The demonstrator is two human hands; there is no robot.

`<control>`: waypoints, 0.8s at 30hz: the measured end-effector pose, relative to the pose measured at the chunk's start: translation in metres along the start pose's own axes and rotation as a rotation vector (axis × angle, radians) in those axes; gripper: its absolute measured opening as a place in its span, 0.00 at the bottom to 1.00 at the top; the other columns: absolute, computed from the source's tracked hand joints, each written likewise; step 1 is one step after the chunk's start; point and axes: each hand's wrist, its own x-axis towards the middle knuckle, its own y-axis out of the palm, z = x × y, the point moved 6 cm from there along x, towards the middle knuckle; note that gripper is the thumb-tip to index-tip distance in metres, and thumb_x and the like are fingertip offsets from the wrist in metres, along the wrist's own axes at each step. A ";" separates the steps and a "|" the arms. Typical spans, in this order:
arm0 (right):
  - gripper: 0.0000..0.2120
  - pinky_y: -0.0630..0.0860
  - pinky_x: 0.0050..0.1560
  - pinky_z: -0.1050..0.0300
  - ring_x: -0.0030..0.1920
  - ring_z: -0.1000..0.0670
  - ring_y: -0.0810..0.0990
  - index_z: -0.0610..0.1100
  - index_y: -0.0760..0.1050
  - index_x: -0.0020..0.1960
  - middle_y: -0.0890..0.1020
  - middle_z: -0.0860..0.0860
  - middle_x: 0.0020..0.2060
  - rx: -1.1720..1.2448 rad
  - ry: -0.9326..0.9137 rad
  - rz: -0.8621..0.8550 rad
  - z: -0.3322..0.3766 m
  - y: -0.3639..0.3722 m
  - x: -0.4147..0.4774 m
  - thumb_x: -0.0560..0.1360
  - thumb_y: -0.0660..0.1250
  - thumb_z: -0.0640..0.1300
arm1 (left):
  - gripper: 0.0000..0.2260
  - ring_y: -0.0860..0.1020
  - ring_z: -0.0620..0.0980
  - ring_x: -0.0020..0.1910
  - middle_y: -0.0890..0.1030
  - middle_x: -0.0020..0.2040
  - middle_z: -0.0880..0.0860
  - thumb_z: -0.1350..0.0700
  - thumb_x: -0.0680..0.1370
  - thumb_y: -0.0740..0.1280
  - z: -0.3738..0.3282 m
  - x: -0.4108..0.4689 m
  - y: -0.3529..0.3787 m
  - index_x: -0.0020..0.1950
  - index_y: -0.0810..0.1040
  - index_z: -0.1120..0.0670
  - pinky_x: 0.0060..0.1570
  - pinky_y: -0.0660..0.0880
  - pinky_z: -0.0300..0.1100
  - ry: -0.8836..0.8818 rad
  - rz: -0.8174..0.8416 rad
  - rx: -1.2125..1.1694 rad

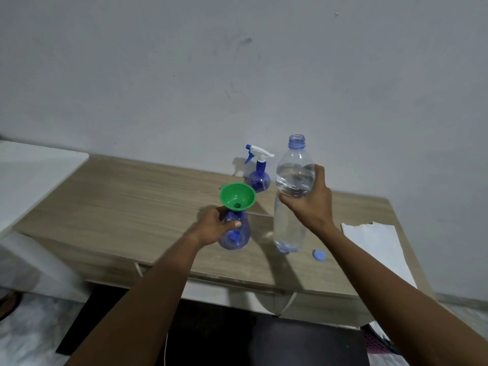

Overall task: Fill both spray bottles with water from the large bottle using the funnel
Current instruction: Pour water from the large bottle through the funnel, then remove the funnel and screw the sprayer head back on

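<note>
A round blue spray bottle without its head stands on the wooden table, with a green funnel seated in its neck. My left hand is shut around this bottle's neck and shoulder. Just to the right, my right hand grips the large clear water bottle around its middle; the bottle is uncapped, upright, and holds water. A second blue spray bottle with its white and blue trigger head on stands behind the funnel near the wall.
A blue bottle cap lies on the table right of the large bottle. A white sheet lies at the table's right end. A white surface adjoins the table on the left. The wall runs close behind.
</note>
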 end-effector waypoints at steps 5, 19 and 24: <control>0.40 0.77 0.50 0.54 0.51 0.46 0.82 0.49 0.65 0.69 0.81 0.52 0.54 0.054 0.115 -0.134 -0.027 0.008 -0.009 0.64 0.82 0.49 | 0.20 0.82 0.57 0.61 0.85 0.58 0.57 0.61 0.71 0.77 0.000 -0.004 0.000 0.62 0.81 0.59 0.65 0.76 0.59 0.021 -0.022 -0.041; 0.43 0.77 0.53 0.54 0.56 0.49 0.75 0.45 0.67 0.69 0.70 0.47 0.63 0.020 0.158 -0.387 -0.048 0.008 -0.056 0.62 0.84 0.53 | 0.20 0.81 0.56 0.63 0.84 0.61 0.57 0.63 0.74 0.76 0.000 -0.010 -0.008 0.65 0.79 0.60 0.66 0.76 0.58 0.044 0.048 -0.060; 0.13 0.75 0.42 0.47 0.41 0.50 0.76 0.45 0.75 0.47 0.77 0.51 0.42 0.118 -0.027 -0.230 -0.023 0.050 -0.085 0.69 0.79 0.40 | 0.16 0.82 0.49 0.61 0.84 0.59 0.54 0.65 0.76 0.73 0.004 -0.011 -0.012 0.63 0.79 0.59 0.66 0.76 0.50 0.077 0.032 -0.062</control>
